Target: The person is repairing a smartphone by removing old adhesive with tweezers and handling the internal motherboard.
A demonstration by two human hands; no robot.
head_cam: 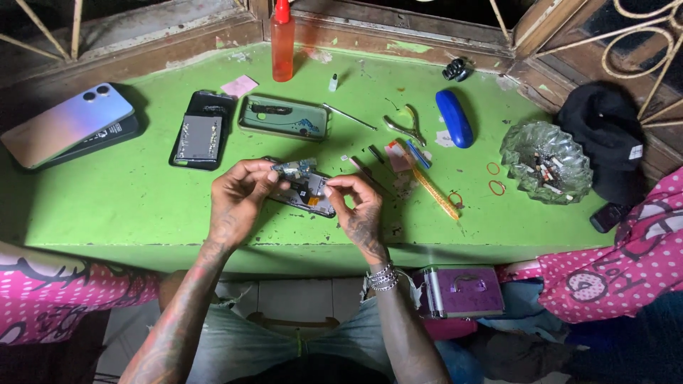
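An opened phone body [307,196] lies on the green table [128,199] in front of me, its circuit parts exposed. My left hand [238,199] pinches a small grey-blue component [293,169] just above the phone's top end. On the right side of the phone, my right hand [359,210] has its fingertips pressed on the frame. A beaded bracelet sits on my right wrist.
Further back lie a black phone half [201,130], a clear phone case [284,117], a stack of two phones [67,126], a red bottle [282,41], cutters [405,126], a blue case [454,117], a glass ashtray [546,162], a black cap [605,135]. A pink-dotted cloth [626,263] is at right.
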